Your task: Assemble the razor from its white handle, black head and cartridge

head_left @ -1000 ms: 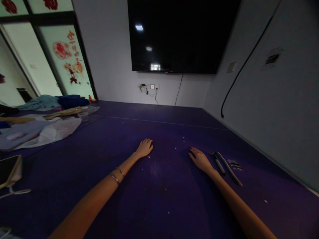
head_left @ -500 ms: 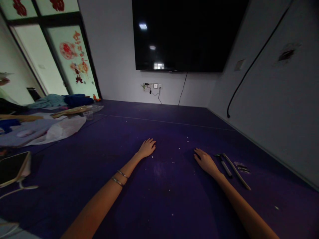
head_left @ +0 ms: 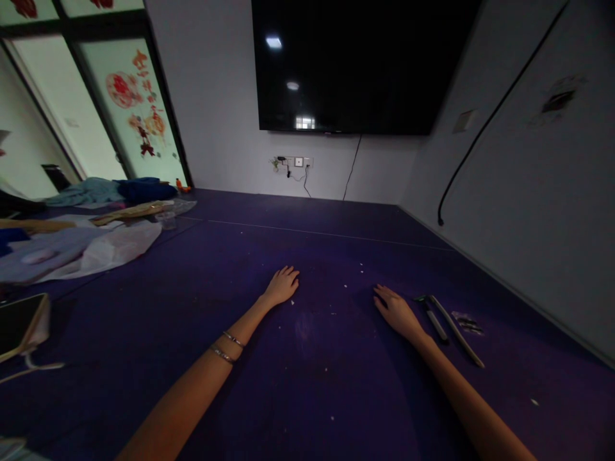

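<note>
- Since half a second ago the view has swung slightly, carrying the smartphone [head_left: 20, 326] at near left closer to the frame's edge; both hands keep their places on the purple tabletop [head_left: 307, 378].
- Near left, the smartphone is a flat dark slab with rounded corners and a pale edge, a white cord beside it.
- Beyond it, a crumpled, translucent plastic sheet [head_left: 118, 250] spreads out, with rumpled teal cloth [head_left: 91, 191] and dark blue cloth [head_left: 147, 190] heaped at far left.
- The left hand [head_left: 282, 286] lies palm down, fingers slightly spread and holding nothing; two metallic bangles [head_left: 223, 356] ring the forearm.
- Between the hands the smooth, matt tabletop carries small white flecks [head_left: 345, 286]; a thin, pale seam crosses it farther off.
- The right hand [head_left: 394, 312] is also palm down, empty, fingers a little apart; how firmly either palm presses, I cannot tell.
- Just right of it lie a grey-handled tool [head_left: 436, 325] with a dark green head, a slim, curved pale rod [head_left: 456, 330] and a shiny, dark-streaked patch [head_left: 467, 323].
</note>
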Demonstrator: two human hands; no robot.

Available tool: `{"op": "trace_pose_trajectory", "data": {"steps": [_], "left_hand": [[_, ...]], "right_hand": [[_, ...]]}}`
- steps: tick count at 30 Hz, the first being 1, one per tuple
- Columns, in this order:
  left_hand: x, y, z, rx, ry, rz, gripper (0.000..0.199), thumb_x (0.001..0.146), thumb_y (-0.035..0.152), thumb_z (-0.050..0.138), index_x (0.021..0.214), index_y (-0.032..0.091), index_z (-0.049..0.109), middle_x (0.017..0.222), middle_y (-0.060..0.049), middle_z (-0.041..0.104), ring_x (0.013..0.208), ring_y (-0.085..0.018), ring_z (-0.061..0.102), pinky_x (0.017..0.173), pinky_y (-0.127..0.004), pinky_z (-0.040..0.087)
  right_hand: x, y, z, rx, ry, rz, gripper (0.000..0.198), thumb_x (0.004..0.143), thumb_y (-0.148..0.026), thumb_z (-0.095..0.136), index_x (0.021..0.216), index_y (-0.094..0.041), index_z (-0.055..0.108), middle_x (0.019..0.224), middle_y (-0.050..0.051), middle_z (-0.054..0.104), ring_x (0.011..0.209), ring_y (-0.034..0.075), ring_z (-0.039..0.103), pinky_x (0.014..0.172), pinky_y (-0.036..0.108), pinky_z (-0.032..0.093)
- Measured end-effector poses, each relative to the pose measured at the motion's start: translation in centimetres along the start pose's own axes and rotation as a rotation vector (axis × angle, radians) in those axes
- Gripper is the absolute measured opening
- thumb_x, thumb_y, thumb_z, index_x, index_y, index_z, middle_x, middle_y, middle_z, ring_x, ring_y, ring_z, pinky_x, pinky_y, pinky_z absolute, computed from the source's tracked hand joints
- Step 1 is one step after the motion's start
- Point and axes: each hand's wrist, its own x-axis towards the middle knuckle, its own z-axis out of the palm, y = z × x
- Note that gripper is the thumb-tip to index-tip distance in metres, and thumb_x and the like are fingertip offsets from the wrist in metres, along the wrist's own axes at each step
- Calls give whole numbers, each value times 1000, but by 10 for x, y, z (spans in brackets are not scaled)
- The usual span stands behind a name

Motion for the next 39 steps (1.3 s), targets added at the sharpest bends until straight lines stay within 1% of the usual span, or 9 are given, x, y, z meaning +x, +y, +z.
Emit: {"op": "trace_pose_trajectory", "data": {"steps": [13,17,21,23,25,27,29,35,39], "left_hand": [[-2,2,-2,1,7,2,44,89,30,31,126,16,48,138,-11,41,131,-25,31,106,-44,25],[-2,2,-1,10,8,-1,44,89,31,30,126,15,48,138,-12,42,131,-25,30,106,-43,25],[-2,3,-2,20,8,-4,45,89,31,30,127,14,48,138,-12,42,131,-25,30,106,-43,25],[-1,3,-3,23,6,-6,45,89,31,30,127,15,48,138,-11,41,131,-25,30,106,-44,25],[-1,3,-3,26,3,-6,45,89,31,30,127,16,48,138,-11,41,131,-25,30,106,-44,25],[0,2,-3,27,4,-5,45,89,31,30,127,15,48,138,-12,42,131,-26,31,105,-45,26],[0,1,-3,23,8,-4,45,89,31,31,127,15,48,138,-12,42,131,-26,31,105,-45,26],[2,-3,0,-2,18,-6,43,88,31,33,125,16,50,137,-12,43,130,-25,32,105,-45,25],[3,-4,0,9,17,5,44,88,31,32,125,14,49,137,-13,43,130,-25,32,105,-44,25]], "right_hand": [[0,2,1,-31,-8,-19,46,87,-33,36,121,-8,55,131,17,49,123,26,44,101,42,36],[0,-2,-3,24,15,-22,45,87,-32,37,120,-8,56,128,16,52,121,24,46,101,39,37],[3,-1,-33,88,172,49,41,82,-28,41,112,-9,62,116,15,62,108,23,57,95,35,42],[5,6,-57,89,276,162,37,78,-25,44,106,-12,65,104,12,68,96,23,63,86,34,47],[4,17,-80,74,303,286,36,75,-23,47,103,-13,67,93,11,71,84,22,66,77,30,49],[-1,28,-97,52,247,367,35,72,-22,50,100,-13,69,88,11,71,82,22,66,73,28,48],[-11,39,-105,18,148,408,31,71,-20,52,95,-13,70,87,12,72,83,23,66,70,26,47],[-51,54,-99,-108,-89,456,21,69,-23,58,82,-15,72,73,9,71,68,22,66,54,23,40],[-64,54,-95,-119,-151,476,18,72,-26,56,72,-16,71,68,8,70,64,20,65,51,22,38]]}}
